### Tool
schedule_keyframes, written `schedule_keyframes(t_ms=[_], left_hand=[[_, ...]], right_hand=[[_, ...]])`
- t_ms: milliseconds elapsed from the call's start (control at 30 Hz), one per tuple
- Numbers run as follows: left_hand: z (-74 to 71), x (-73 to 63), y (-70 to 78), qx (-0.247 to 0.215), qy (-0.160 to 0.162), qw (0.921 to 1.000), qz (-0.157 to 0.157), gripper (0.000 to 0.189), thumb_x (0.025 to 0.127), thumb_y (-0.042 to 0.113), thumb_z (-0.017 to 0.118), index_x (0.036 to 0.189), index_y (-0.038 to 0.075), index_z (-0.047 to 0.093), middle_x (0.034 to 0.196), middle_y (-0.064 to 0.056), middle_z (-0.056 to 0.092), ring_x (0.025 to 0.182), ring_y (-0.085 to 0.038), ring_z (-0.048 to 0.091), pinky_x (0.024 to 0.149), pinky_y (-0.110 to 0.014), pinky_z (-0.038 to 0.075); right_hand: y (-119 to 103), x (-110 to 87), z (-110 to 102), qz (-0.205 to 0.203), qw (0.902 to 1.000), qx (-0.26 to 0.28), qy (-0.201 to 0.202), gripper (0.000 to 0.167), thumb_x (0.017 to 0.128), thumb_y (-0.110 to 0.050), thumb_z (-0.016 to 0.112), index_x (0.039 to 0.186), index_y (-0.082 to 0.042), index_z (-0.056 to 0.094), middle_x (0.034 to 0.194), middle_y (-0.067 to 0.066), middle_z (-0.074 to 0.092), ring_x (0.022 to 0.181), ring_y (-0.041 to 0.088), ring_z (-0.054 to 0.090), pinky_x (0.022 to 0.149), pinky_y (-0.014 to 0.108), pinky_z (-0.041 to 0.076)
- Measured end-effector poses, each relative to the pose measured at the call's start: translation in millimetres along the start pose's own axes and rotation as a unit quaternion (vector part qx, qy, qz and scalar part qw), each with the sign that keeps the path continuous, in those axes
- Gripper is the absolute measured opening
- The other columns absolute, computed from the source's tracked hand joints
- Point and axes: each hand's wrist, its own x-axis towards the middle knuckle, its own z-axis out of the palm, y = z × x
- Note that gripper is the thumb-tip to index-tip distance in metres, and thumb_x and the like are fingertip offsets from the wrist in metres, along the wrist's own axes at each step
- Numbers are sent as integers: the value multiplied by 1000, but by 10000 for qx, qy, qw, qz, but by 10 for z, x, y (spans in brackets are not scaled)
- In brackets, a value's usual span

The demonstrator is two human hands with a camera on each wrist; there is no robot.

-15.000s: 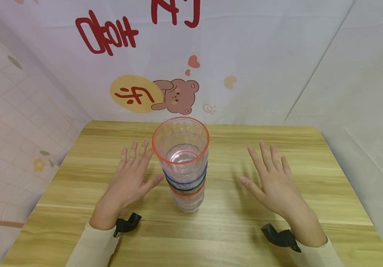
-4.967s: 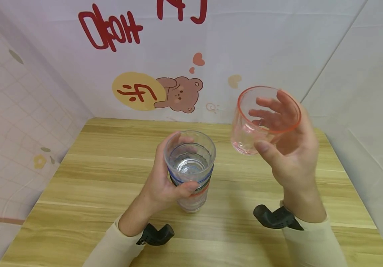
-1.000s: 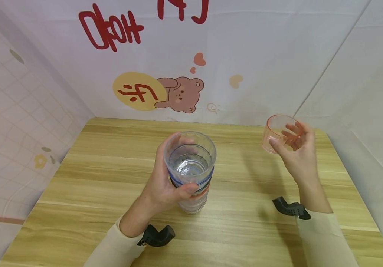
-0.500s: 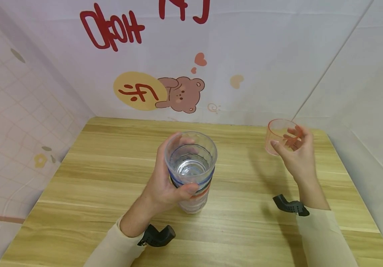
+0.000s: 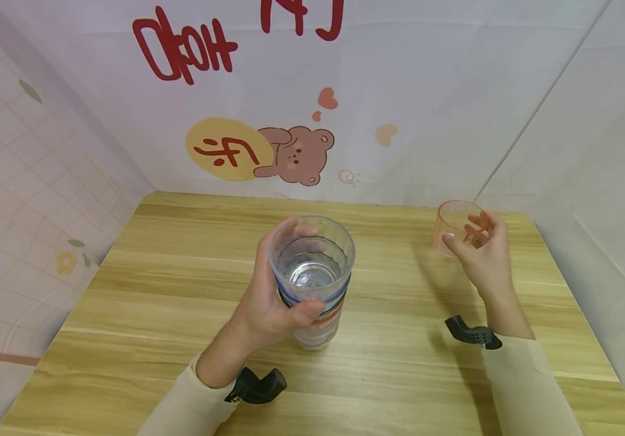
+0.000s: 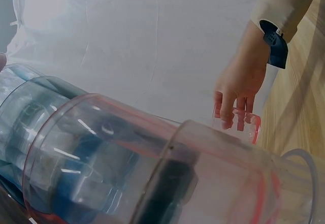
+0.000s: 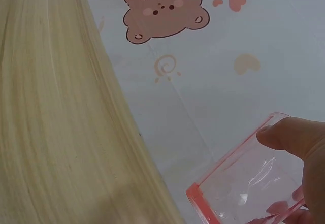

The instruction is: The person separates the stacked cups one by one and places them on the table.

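Note:
In the head view my left hand (image 5: 269, 303) grips a stack of clear plastic cups (image 5: 315, 272) upright near the table's middle. The thumb crosses the front and the fingers wrap the far side, partly seen through the clear wall. Blue, dark and red rims band the stack below a clear top rim. Toward the back right corner, my right hand (image 5: 481, 254) holds a single clear cup with an orange-red rim (image 5: 450, 241), thumb on the near side and fingers behind. In the right wrist view the thumb (image 7: 284, 135) presses that cup's wall (image 7: 244, 183).
The wood-grain table (image 5: 389, 375) meets a white printed backdrop (image 5: 427, 91) at its back edge. Cloth also hangs along the left and right sides. A black device (image 5: 258, 386) sits on the left wrist, another (image 5: 473, 334) on the right.
Both hands first lay beside the full stack. The left took hold of it, and the right lifted off the red-rimmed cup, carried it to the back right and lowered it over the last second.

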Motion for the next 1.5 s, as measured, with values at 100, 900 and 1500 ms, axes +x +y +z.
schedule_keyframes(t_ms=[100,900,1500], left_hand=[[6,3,-3,-6,4,10000,58,98,99,59,69,160,0,20,148,-29,47,128,-27,62,106,-42,60],[33,7,9,-94,40,9999,130,96,100,59,69,162,3,21,149,-28,47,127,-28,63,106,-43,59],[10,-1,-24,-41,59,9999,152,97,99,59,69,161,2,22,146,-31,48,126,-28,63,106,-42,60]], right_hand=[[38,19,2,129,9999,-2,-35,95,99,-29,80,168,-14,16,158,-7,44,149,30,46,91,4,47],[296,122,47,538,9985,36,121,95,100,-24,78,168,-12,12,171,14,34,140,28,48,78,4,49],[332,141,109,637,9976,218,-131,98,101,-22,76,168,-10,6,175,16,27,152,38,40,80,3,48]])
